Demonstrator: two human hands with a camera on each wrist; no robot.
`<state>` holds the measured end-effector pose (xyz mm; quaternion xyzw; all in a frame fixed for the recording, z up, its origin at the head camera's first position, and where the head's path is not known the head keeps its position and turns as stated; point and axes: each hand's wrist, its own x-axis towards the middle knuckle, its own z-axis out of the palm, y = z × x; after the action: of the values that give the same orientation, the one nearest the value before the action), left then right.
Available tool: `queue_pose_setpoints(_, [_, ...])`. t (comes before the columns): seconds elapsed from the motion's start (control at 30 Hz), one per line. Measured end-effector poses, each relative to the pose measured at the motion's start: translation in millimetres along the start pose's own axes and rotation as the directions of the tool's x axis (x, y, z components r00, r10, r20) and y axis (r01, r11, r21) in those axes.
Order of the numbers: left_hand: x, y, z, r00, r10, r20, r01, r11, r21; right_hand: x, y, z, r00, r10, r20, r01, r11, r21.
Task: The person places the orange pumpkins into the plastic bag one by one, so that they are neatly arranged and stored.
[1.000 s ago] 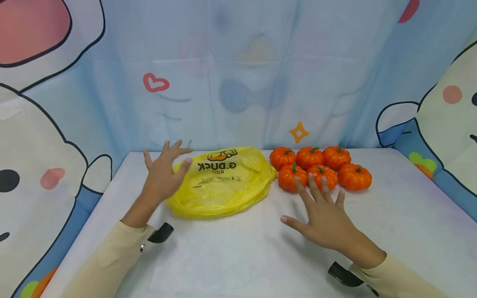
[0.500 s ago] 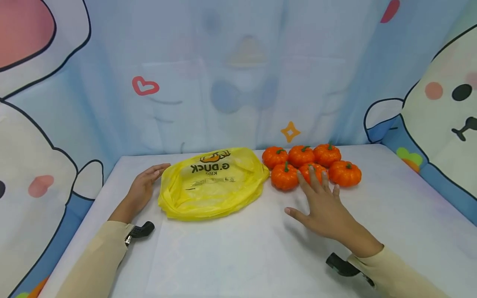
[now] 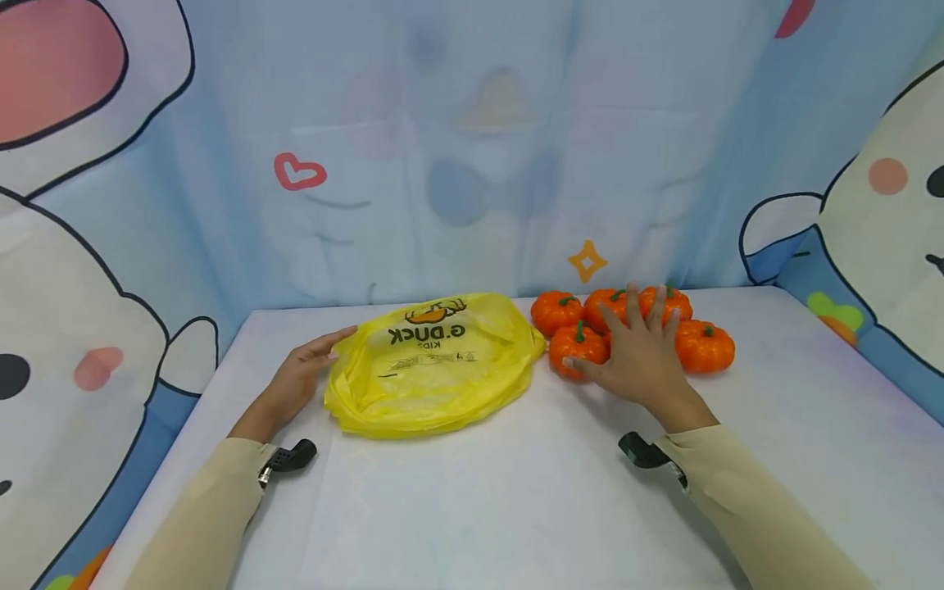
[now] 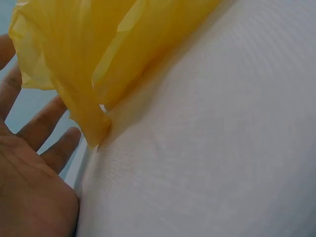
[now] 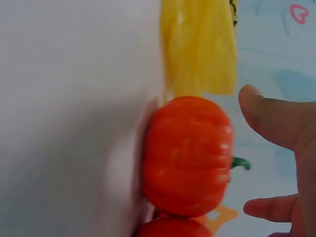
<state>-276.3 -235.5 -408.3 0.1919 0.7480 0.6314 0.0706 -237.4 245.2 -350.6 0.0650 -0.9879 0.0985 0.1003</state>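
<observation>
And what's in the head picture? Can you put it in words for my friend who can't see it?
A person's right hand spreads over small orange pumpkins, and the left hand is at the edge of a yellow plastic bag. The bag and pumpkins lie on a white tabletop before a blue cartoon backdrop.

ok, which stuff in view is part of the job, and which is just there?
Likely part of the job, going by the hands:
- yellow plastic bag: left hand at its edge
- orange pumpkins: right hand spread over them

Just there:
- white tabletop
- printed cartoon backdrop
- black wrist cameras
</observation>
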Motion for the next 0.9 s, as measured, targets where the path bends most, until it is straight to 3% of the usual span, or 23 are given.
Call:
queue_pose_setpoints(0.17, [1.0, 0.6, 2.7, 1.000, 0.009, -0.002, -0.008, 1.000, 0.007, 1, 8, 11, 1.000, -0.002, 0.023, 0.002, 1.000, -0.006])
queue_pose_setpoints(0.5, [0.3, 1.4, 3.8, 1.000, -0.001, -0.028, 0.001, 1.000, 0.011, 4, 4, 12, 0.998, 0.008, 0.055, -0.007, 1.000, -0.018])
queue_pose_setpoints(0.9, [-0.2, -2.6, 0.4, 0.999, -0.008, -0.054, 0.009, 1.000, 0.017, 6, 4, 21, 1.000, -0.005, 0.018, 0.005, 0.999, 0.042])
